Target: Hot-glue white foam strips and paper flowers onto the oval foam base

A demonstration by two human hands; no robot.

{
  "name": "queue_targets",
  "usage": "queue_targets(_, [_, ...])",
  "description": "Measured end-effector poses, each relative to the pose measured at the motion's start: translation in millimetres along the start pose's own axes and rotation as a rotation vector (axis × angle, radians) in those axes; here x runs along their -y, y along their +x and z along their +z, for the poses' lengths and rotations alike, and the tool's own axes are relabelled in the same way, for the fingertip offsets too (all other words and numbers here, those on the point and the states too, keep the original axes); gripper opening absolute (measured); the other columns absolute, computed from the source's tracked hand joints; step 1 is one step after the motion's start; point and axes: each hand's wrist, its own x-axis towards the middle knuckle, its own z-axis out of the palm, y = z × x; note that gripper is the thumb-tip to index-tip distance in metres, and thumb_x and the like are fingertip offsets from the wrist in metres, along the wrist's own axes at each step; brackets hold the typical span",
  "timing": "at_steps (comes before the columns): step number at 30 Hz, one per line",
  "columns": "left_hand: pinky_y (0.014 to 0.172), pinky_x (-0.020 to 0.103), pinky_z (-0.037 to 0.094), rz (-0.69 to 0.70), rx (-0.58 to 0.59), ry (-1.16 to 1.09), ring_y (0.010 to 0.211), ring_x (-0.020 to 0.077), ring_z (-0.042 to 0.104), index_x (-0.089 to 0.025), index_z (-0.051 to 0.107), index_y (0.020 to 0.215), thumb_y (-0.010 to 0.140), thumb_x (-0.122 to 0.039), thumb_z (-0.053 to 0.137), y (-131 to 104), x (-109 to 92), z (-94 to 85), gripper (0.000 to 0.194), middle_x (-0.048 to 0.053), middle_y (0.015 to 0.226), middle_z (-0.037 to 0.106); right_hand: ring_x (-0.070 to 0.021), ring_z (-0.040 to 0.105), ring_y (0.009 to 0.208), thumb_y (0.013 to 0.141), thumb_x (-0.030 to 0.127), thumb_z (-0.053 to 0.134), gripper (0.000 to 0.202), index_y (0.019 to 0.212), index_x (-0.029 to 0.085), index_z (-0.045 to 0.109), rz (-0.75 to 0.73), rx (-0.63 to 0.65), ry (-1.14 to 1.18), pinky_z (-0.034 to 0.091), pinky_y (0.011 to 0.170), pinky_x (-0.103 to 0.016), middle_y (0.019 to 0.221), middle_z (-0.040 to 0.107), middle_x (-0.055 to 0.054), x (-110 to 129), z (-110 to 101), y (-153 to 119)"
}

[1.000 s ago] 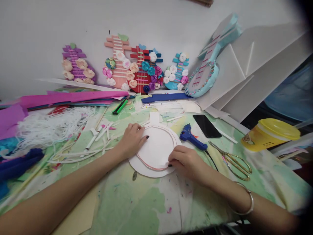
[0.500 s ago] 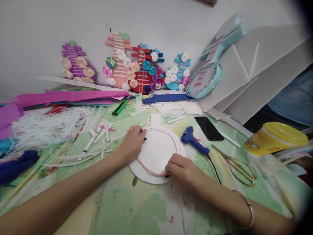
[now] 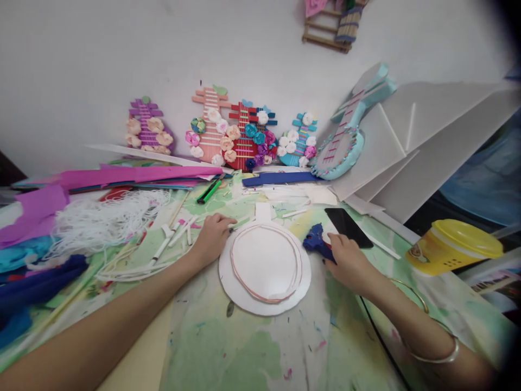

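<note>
A white board cutout (image 3: 264, 260), round with a short neck, lies flat in front of me. On its face rests a thin ring of pale strip with a reddish edge (image 3: 252, 294). My left hand (image 3: 212, 234) is at the upper left rim, thumb and fingers closed at the edge; the exact contact is partly hidden. To the right, my right hand (image 3: 348, 259) is wrapped round the handle of a blue glue gun (image 3: 316, 241), its nozzle end toward the cutout. The gun's black cord (image 3: 382, 336) runs down toward the front.
Beyond the right hand are a black phone (image 3: 348, 225), scissors (image 3: 411, 290) partly hidden by the arm, and a yellow tub (image 3: 456, 250). White string (image 3: 109, 220) and a green cutter (image 3: 209, 191) lie left. Flowered instrument models (image 3: 244, 136) lean on the wall.
My right hand has left the ring and moved right onto the glue gun, gripping it. My left hand has shifted outward from the ring to the cutout's rim. The view has tilted up.
</note>
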Motion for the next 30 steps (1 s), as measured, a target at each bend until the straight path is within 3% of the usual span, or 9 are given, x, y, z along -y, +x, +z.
queue_targets(3, [0.088, 0.041, 0.042, -0.048, 0.032, -0.037, 0.091, 0.0236, 0.055, -0.016, 0.067, 0.094, 0.08, -0.012, 0.044, 3.1, 3.5, -0.9, 0.027, 0.009, 0.091, 0.062, -0.0294, 0.057, 0.089, 0.071, 0.007, 0.052, 0.036, 0.107, 0.005, 0.057, -0.035, 0.031, -0.013, 0.043, 0.078, -0.038, 0.096, 0.063, -0.019, -4.3, 11.4, 6.3])
queue_targets(8, [0.082, 0.04, 0.043, -0.047, 0.047, -0.03, 0.084, 0.023, 0.056, -0.016, 0.065, 0.084, 0.08, -0.023, 0.049, 2.0, -5.2, -5.1, 0.018, 0.007, 0.083, 0.065, -0.0232, 0.058, 0.069, 0.073, 0.017, 0.053, 0.012, 0.083, 0.012, 0.059, 0.008, 0.011, -0.035, 0.039, 0.06, -0.031, 0.077, 0.062, -0.012, 2.1, 13.2, 16.7])
queue_targets(13, [0.077, 0.036, 0.044, -0.08, 0.053, -0.039, 0.079, 0.0209, 0.057, -0.017, 0.065, 0.081, 0.078, -0.021, 0.049, 2.7, -5.5, -8.5, 0.016, 0.005, 0.079, 0.066, -0.0228, 0.057, 0.065, 0.073, 0.023, 0.053, 0.014, 0.082, 0.015, 0.059, 0.076, -0.058, -0.032, 0.033, 0.051, -0.029, 0.076, 0.062, -0.012, 2.3, -17.9, 17.1])
queue_targets(16, [0.076, 0.034, 0.044, -0.095, 0.055, -0.05, 0.078, 0.0201, 0.058, -0.018, 0.065, 0.08, 0.078, -0.016, 0.047, 4.1, -2.7, -7.9, 0.018, 0.005, 0.078, 0.067, -0.0201, 0.057, 0.064, 0.07, 0.023, 0.057, 0.021, 0.088, 0.015, 0.062, 0.152, -0.125, 0.19, 0.036, 0.054, -0.028, 0.074, 0.063, -0.008, 4.4, -46.9, 12.5])
queue_targets(20, [0.075, 0.033, 0.044, -0.102, 0.061, -0.055, 0.077, 0.0204, 0.058, -0.017, 0.063, 0.078, 0.077, -0.014, 0.046, 5.4, -0.6, -5.5, 0.017, 0.005, 0.077, 0.067, -0.0145, 0.05, 0.049, 0.074, 0.04, 0.06, 0.025, 0.073, 0.015, 0.062, 0.251, 0.029, 0.708, 0.035, 0.047, -0.026, 0.053, 0.056, -0.001, 15.9, -66.3, 10.6])
queue_targets(24, [0.075, 0.035, 0.044, -0.122, 0.057, -0.039, 0.078, 0.0223, 0.058, -0.015, 0.062, 0.079, 0.078, -0.014, 0.045, 6.0, -0.3, -4.0, 0.017, 0.007, 0.076, 0.066, -0.0125, 0.049, 0.05, 0.077, 0.04, 0.058, 0.029, 0.073, 0.012, 0.066, 0.125, 0.251, 1.135, 0.035, 0.045, -0.024, 0.054, 0.057, -0.002, 36.1, -57.2, 20.7])
queue_targets(27, [0.076, 0.037, 0.044, -0.133, 0.051, -0.026, 0.081, 0.0233, 0.058, -0.015, 0.062, 0.08, 0.079, -0.013, 0.044, 6.0, -0.6, -4.2, 0.019, 0.008, 0.079, 0.066, -0.0115, 0.05, 0.054, 0.073, 0.034, 0.06, 0.022, 0.07, 0.012, 0.066, 0.079, 0.323, 1.166, 0.033, 0.044, -0.022, 0.061, 0.059, -0.002, 52.5, -45.4, 31.8])
queue_targets(30, [0.077, 0.036, 0.043, -0.126, 0.056, -0.025, 0.079, 0.0223, 0.058, -0.016, 0.061, 0.078, 0.078, -0.012, 0.044, 5.8, -0.7, -4.5, 0.018, 0.007, 0.078, 0.066, -0.008, 0.041, 0.046, 0.072, 0.031, 0.06, 0.02, 0.064, 0.013, 0.065, 0.05, 0.372, 1.114, 0.027, 0.039, -0.021, 0.058, 0.055, 0.0, 65.6, -36.3, 40.6])
